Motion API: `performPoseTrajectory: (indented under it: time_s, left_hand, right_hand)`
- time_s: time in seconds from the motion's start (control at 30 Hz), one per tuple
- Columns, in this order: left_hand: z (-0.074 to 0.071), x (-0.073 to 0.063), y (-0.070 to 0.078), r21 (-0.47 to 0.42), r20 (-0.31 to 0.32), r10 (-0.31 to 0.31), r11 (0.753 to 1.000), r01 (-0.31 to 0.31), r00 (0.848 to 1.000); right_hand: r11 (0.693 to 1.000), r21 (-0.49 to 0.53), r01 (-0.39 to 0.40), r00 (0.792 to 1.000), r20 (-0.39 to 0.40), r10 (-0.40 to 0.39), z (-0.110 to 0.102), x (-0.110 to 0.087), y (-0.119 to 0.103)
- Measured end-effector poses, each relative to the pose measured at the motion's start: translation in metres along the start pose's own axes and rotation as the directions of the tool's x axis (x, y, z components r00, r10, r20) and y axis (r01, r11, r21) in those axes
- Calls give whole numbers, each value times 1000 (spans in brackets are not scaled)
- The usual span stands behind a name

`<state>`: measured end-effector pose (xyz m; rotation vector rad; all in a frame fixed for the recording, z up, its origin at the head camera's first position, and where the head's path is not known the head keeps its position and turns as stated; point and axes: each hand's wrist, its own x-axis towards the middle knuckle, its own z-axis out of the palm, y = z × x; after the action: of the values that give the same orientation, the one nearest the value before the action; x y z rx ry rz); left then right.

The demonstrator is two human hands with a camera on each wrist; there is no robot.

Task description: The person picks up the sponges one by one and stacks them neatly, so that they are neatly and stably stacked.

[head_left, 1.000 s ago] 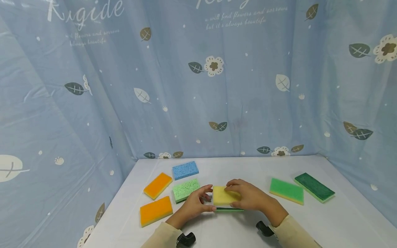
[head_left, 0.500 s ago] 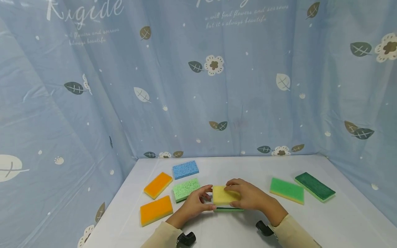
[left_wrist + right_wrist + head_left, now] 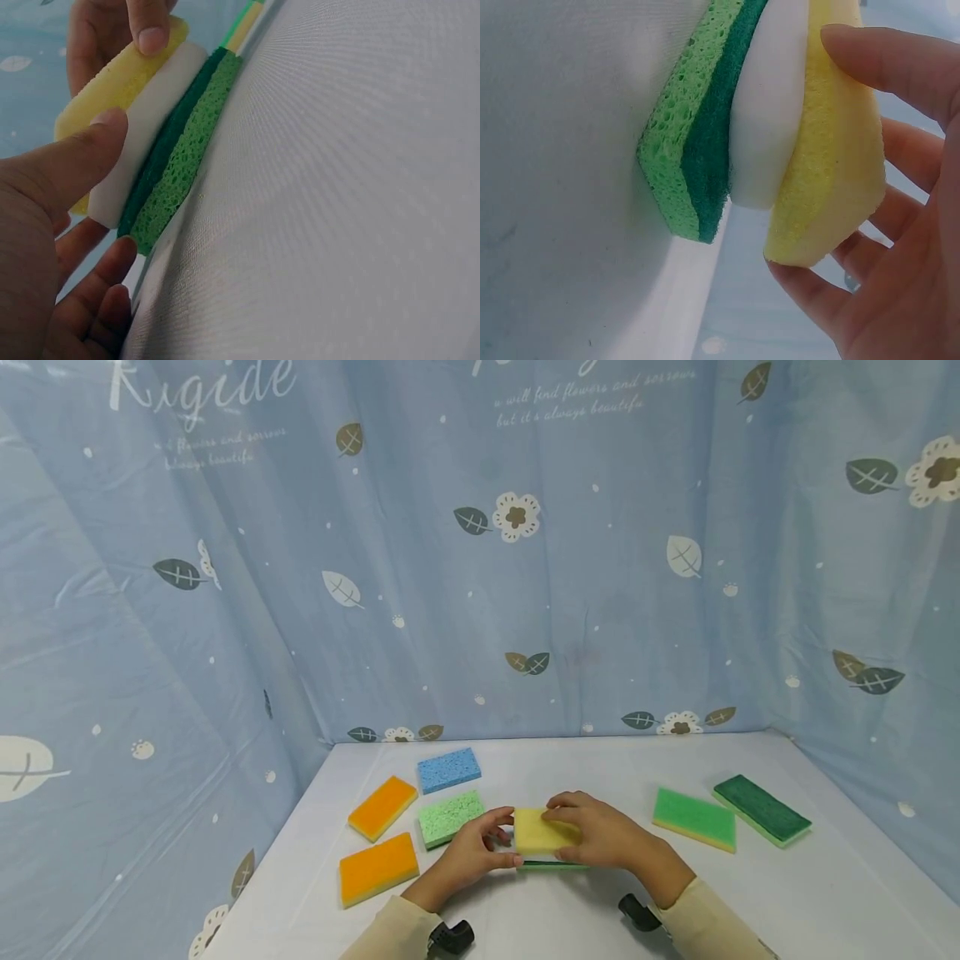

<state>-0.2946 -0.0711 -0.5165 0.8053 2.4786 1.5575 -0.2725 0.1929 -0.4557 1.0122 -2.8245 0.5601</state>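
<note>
- Sponge, speckled green (image 3: pixel 450 819), lies near the left hand (image 3: pixel 477 850); an outward swing of the knuckles could nudge it across the table (image 3: pixel 555 922).
- Left hand, thumb and fingers apart, cups the stack's left end; too hard a push there could skew the layers.
- Yellow sponge (image 3: pixel 534 835) tops the white sponge (image 3: pixel 769 112) and bottom sponge (image 3: pixel 667 150) between the hands; a sideways press could slide it off.
- Right hand (image 3: pixel 602 833) pinches the yellow sponge; a tilted release could drag it crooked.
</note>
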Motion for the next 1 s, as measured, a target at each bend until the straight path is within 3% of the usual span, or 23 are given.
performPoseTrajectory:
  time_s: [0.33,0.47,1.0]
  left_hand:
    - [1,0,-2,-2,-7,10,1000,-10,1000]
    - [0,1,-1,7,-13,13,1000,-13,1000]
    - [1,2,-2,17,-7,16,1000,-16,1000]
  right_hand:
    - [992,-110,52,997,-54,-59,2,1,-3]
    - [993,-95,71,993,-83,-79,2,1,-4]
    - [997,-59,52,997,-53,-55,4,1,0]
